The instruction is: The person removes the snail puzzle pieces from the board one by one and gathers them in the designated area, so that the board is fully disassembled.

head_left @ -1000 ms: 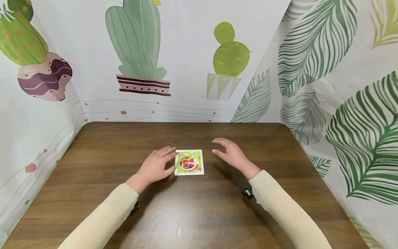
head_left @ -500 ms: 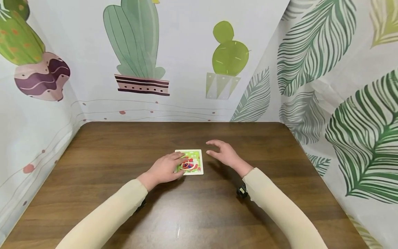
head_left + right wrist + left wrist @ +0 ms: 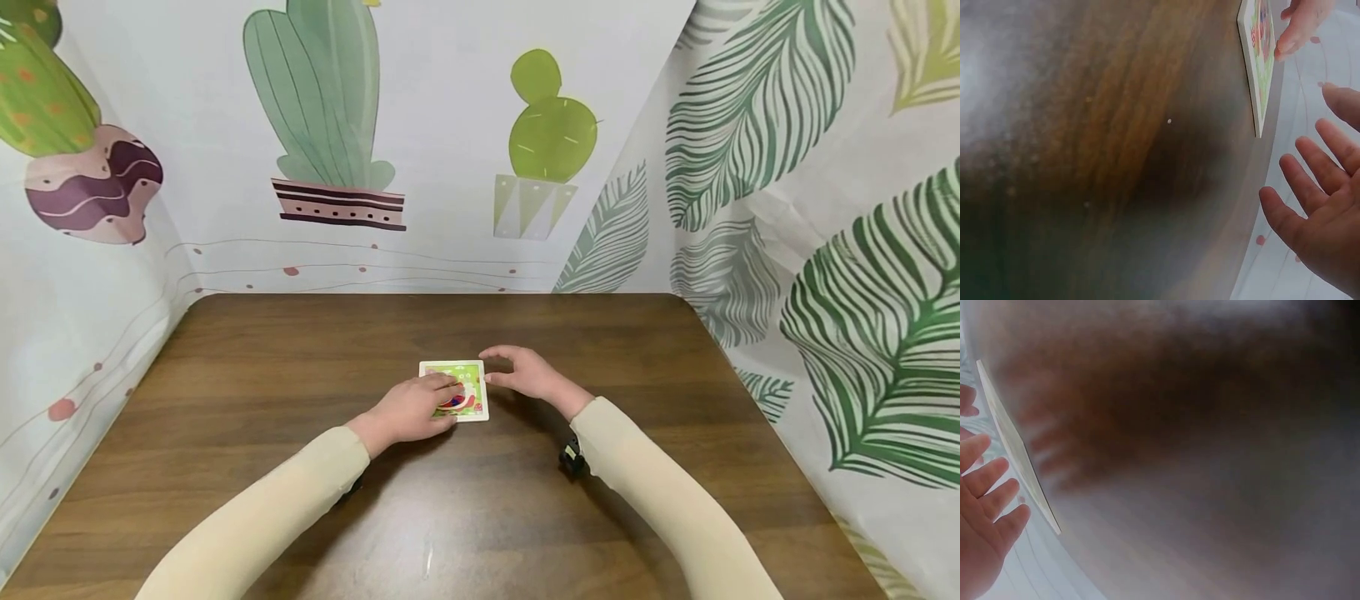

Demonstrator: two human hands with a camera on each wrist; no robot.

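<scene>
A flat square board (image 3: 476, 392) with a white border lies on the table. Its green face shows a red and blue snail-like picture. My left hand (image 3: 411, 410) is over the board's left part, its fingers extended and hiding some of the picture. Whether those fingertips touch it, I cannot tell. Beside the board's upper right edge, my right hand (image 3: 528, 375) has thumb and fingers spread apart, with nothing held. The right wrist view shows the board's pale, thin side (image 3: 1249, 69), and my right hand (image 3: 1329, 219) apart from it with loosely extended fingers.
The brown wooden table (image 3: 337, 333) stretches around the board on all sides. A white backdrop (image 3: 450, 125) printed with cacti and leaves rises behind the table's far edge. A small black device (image 3: 572, 457) sits beneath the right wrist.
My left hand has moved right, from the board's left edge to over its picture. My right hand has moved left, up to the board's right edge. The board stays in place.
</scene>
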